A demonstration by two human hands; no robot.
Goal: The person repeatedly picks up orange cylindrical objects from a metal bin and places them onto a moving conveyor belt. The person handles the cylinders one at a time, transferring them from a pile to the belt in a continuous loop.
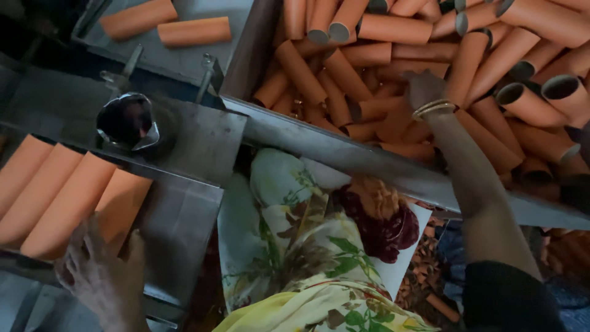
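Right now your left hand [101, 276] rests at the lower left of the frame, fingers spread loosely over the near ends of the row of orange cardboard tubes [61, 197] lying side by side on the grey metal worktop [184, 215]. It clamps nothing; the flat palm looks placed to keep the tubes aligned and from rolling. Your right hand [424, 89] reaches to the upper right into the heap of loose orange cardboard tubes [491, 67] filling the metal bin [344, 150]. Its fingers are buried among the tubes, so you cannot tell whether they have closed on one. Gold bangles [433, 109] sit at that wrist. Between the two areas, upper left of centre, stands a shiny metal cup-shaped fitting [128, 121] on the machine bed. Two more orange tubes [166, 24] lie on a grey tray at the top left. Your floral yellow and white cloth [301, 258] fills the lower middle.
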